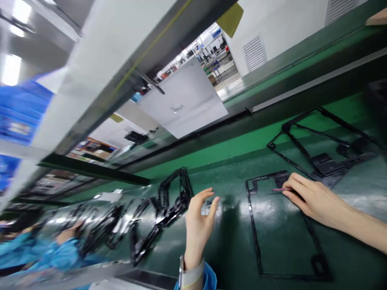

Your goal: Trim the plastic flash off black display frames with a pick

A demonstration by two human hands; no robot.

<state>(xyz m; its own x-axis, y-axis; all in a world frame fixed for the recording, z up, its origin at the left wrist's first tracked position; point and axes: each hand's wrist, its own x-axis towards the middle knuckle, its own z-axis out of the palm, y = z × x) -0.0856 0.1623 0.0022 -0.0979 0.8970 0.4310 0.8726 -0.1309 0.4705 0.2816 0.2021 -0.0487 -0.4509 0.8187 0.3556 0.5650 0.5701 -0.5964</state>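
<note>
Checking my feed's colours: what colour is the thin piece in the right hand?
Pinkish; the thin piece shows best in the head view.

Flat black frame point(254, 227); pinkish strip point(277, 189)

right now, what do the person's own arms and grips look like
The left grip is ungloved, with a pale, silver-edged wristband and a blue sleeve below. The right grip is also ungloved, its visible forearm without sleeve or band.

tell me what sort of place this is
Most likely a factory assembly line: similar black frames lie along a long green work surface, another person's blue sleeve shows farther along it, and loaded shelves stand in the background.
</note>
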